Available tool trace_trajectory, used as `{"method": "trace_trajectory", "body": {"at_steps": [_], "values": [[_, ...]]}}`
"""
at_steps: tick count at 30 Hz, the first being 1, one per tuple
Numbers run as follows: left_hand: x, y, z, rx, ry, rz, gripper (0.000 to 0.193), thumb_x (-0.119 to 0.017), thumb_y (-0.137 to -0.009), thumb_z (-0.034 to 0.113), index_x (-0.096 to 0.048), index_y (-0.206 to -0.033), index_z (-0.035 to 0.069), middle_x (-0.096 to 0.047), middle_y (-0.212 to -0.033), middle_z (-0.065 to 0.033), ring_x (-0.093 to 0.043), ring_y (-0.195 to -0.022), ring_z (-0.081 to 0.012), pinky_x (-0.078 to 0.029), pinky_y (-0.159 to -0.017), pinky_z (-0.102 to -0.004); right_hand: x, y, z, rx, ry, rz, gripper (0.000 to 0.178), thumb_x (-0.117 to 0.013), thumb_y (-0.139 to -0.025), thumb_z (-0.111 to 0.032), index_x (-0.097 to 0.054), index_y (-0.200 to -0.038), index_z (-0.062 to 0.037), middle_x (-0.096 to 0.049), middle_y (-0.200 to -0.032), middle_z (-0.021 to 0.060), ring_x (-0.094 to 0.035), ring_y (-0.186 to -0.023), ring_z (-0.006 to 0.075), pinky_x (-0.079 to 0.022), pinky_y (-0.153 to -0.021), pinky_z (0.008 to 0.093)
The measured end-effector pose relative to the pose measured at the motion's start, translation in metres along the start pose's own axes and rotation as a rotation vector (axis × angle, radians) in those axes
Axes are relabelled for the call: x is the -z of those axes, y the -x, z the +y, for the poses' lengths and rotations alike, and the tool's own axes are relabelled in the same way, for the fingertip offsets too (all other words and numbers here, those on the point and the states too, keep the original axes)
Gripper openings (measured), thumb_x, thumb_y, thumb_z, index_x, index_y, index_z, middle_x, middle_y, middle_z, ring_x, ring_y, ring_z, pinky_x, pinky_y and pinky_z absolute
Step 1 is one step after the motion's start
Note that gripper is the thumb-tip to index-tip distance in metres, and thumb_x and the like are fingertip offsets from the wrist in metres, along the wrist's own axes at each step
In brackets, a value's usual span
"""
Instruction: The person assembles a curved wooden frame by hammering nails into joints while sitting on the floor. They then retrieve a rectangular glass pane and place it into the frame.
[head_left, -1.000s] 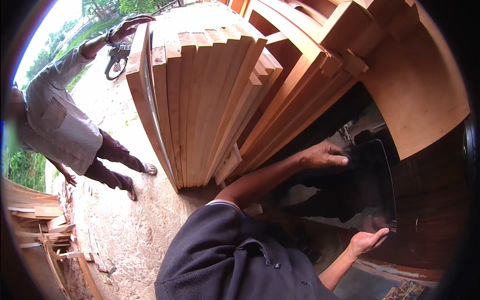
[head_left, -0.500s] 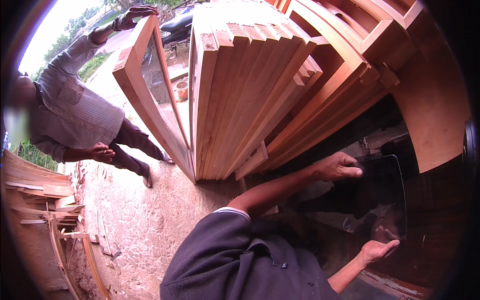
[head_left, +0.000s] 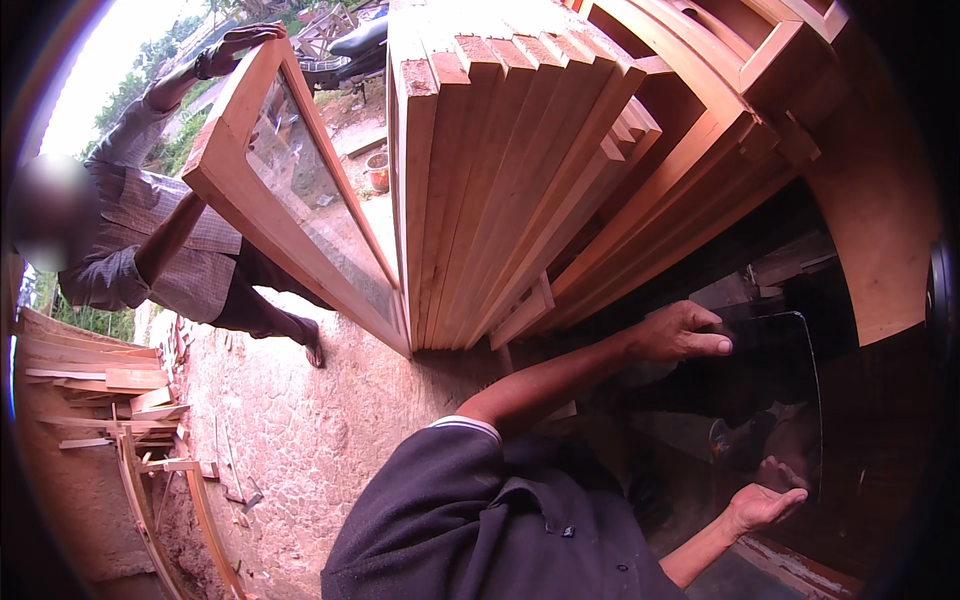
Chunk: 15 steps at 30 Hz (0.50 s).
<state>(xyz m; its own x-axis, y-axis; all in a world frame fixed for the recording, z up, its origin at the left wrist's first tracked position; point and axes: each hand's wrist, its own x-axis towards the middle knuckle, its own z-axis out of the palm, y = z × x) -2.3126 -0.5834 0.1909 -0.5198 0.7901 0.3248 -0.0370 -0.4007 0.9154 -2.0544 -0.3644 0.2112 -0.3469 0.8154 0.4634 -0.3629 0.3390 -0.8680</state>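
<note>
A dark, shiny glass pane (head_left: 770, 365) with a pale edge and a rounded corner is upright in front of me, on the right. My left hand (head_left: 682, 332) grips it near its upper edge, thumb extended. Lower down, my right hand (head_left: 762, 508) is turned palm up against the pane's lower part, its fingers curled and mirrored in the glass. Where the fingers pass behind the glass, they cannot be made out. On the left, another person (head_left: 165, 230) holds a wooden frame with glass (head_left: 225, 150) by its top corner, beside a stack of wooden frames (head_left: 490, 200).
More wooden frames (head_left: 690, 170) lean beyond my left arm, close to the pane. Wood offcuts (head_left: 110, 385) are piled at the far left, with a narrow wooden frame (head_left: 205, 520) below. The floor (head_left: 300, 430) is rough and pale. A pot (head_left: 377, 172) stands beyond the stack.
The other person has tilted the glazed frame leftward, away from the stack, and brought their lower hand up to it. My hands keep their hold on the pane; the view has shifted slightly.
</note>
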Motion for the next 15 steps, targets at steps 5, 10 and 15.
{"method": "trace_trajectory", "body": {"at_steps": [5, 10, 15], "values": [[-0.004, -0.004, 0.001, 0.028, 0.044, -0.027, 0.034, -0.072, -0.097, 0.034, -0.068, -0.09, 0.002, -0.054, -0.074, 0.0056, -0.049, -0.075, -0.0048, -0.042, -0.069, -0.0268, 0.004, -0.002, 0.003, -0.006, -0.004, 0.014, 0.048, -0.04, -0.109, -0.041, -0.058, -0.091, -0.0004, -0.061, -0.086, 0.0094, -0.062, -0.079, 0.0206, -0.055, -0.074, 0.0317], [-0.001, -0.011, -0.002, 0.04, 0.015, -0.059, 0.033, -0.074, -0.095, 0.034, -0.071, -0.093, 0.001, -0.06, -0.076, 0.0041, -0.055, -0.079, -0.0055, -0.045, -0.072, -0.0272, 0.012, -0.006, 0.009, 0.014, 0.008, 0.046, 0.048, -0.041, -0.108, -0.043, -0.058, -0.09, -0.0018, -0.062, -0.085, 0.009, -0.064, -0.078, 0.0204, -0.056, -0.073, 0.0306], [0.009, -0.015, -0.018, 0.076, 0.009, -0.108, 0.033, -0.077, -0.092, 0.033, -0.073, -0.096, 0.001, -0.067, -0.082, 0.0016, -0.06, -0.085, -0.0074, -0.047, -0.076, -0.0281, 0.018, -0.01, 0.012, 0.066, 0.006, 0.002, 0.049, -0.043, -0.107, -0.046, -0.058, -0.089, -0.0032, -0.063, -0.085, 0.0087, -0.066, -0.075, 0.0203, -0.059, -0.071, 0.0295]]}}
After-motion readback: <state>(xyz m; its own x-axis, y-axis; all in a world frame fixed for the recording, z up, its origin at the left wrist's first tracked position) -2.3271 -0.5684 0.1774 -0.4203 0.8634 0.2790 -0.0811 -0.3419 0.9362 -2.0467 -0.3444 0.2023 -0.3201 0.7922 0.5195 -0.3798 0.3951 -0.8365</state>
